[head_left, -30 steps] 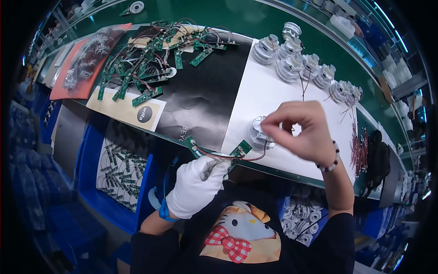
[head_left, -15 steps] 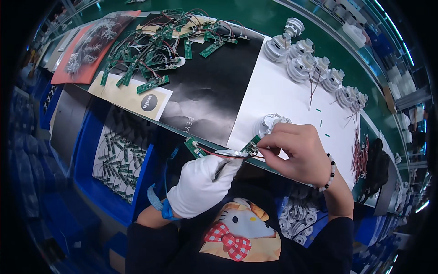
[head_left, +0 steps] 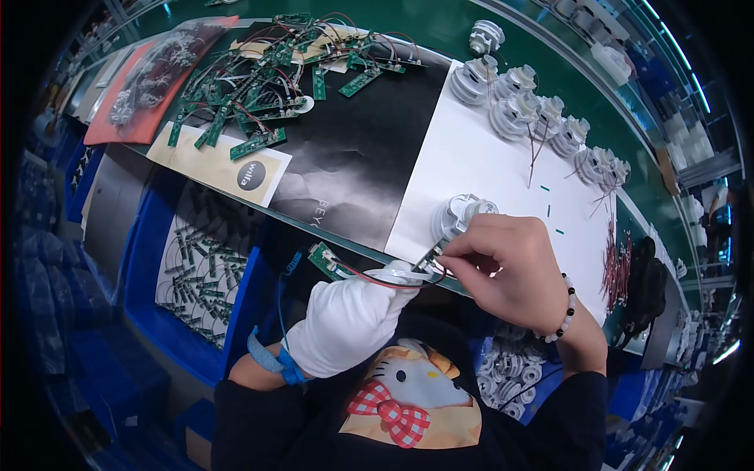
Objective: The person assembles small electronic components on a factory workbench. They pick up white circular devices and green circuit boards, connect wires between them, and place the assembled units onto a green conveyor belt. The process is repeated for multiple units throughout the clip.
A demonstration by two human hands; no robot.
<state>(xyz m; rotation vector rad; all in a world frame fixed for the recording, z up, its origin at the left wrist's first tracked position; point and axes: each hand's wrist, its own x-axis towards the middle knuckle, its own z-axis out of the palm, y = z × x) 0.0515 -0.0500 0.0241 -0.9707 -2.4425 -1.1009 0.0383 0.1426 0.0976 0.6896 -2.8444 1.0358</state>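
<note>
My left hand (head_left: pixel 349 318), in a white glove with a blue strap at the wrist, is closed around a wired circuit board assembly. One small green circuit board (head_left: pixel 323 257) sticks out left of the glove, and red, black and white wires (head_left: pixel 385 276) run across the fingers. At the other end a second small board (head_left: pixel 429 259) is seen nearly edge-on. My bare right hand (head_left: pixel 506 263) pinches at this board's end, where a wire or connector meets it; the fingertips partly hide the spot. Just behind the right hand stands a white round plastic part (head_left: pixel 459 216).
A heap of wired green boards (head_left: pixel 251 94) covers the table's far left. White plastic parts (head_left: pixel 518 114) line the right side, near a bundle of red wires (head_left: pixel 618 271). Below the table edge are a blue bin (head_left: pixel 236 314) of boards and more white parts (head_left: pixel 510 377).
The board between my hands has turned from showing its green face to nearly edge-on. The wires now bow out in a loop toward the right fingertips. Both hands keep their hold.
</note>
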